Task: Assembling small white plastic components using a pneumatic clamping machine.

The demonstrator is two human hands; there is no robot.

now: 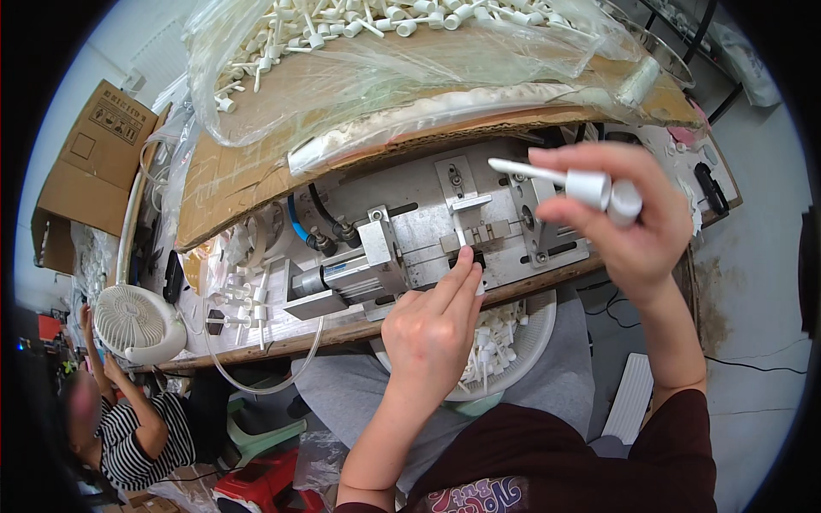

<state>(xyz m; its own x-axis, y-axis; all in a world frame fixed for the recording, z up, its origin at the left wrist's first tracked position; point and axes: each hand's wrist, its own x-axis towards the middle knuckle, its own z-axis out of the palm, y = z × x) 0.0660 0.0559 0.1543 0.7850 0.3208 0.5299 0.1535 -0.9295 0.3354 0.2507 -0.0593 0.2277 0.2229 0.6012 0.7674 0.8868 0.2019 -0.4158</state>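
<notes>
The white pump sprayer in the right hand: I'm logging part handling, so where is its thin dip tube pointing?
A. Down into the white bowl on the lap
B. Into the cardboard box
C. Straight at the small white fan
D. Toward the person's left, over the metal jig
D: the right hand holds the white pump sprayer by its head, its dip tube reaching left above the metal jig.

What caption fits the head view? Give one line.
Left hand presses a small white part into a metal press while right hand holds a white pump sprayer above a bowl of parts.
</notes>
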